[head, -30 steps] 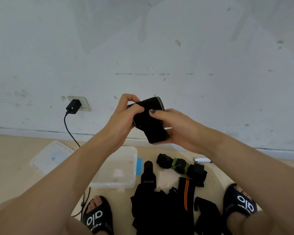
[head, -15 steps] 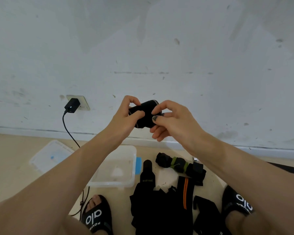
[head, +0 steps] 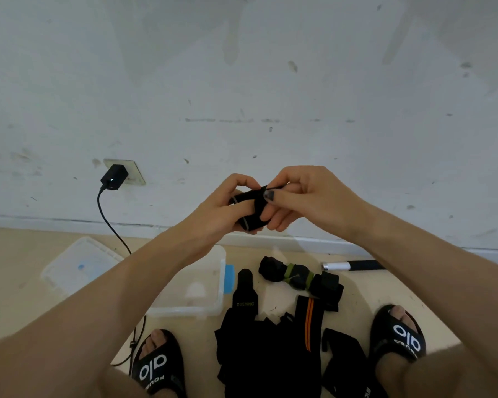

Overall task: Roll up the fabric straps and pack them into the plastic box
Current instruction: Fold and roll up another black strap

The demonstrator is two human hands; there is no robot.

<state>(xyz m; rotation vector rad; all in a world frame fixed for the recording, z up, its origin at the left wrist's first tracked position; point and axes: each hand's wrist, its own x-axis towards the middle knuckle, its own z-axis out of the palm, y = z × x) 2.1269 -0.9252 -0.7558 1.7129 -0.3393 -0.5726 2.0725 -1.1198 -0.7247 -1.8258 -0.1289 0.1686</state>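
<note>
A rolled black fabric strap is held up in front of the wall between both hands. My left hand grips the roll from the left. My right hand pinches the strap's loose end at the top of the roll. On the floor below stands the clear plastic box, open, partly hidden by my left forearm. Right of it lie a rolled black and green strap, a black strap with an orange stripe, and a pile of black straps.
The box lid lies on the floor at the left. A black charger sits in a wall socket, its cable running down to the floor. A black and white cylinder lies by the skirting. My sandalled feet flank the pile.
The roll has become tighter and smaller. My right hand shifted from under the roll to its top and now pinches the loose end. Both hands moved slightly right.
</note>
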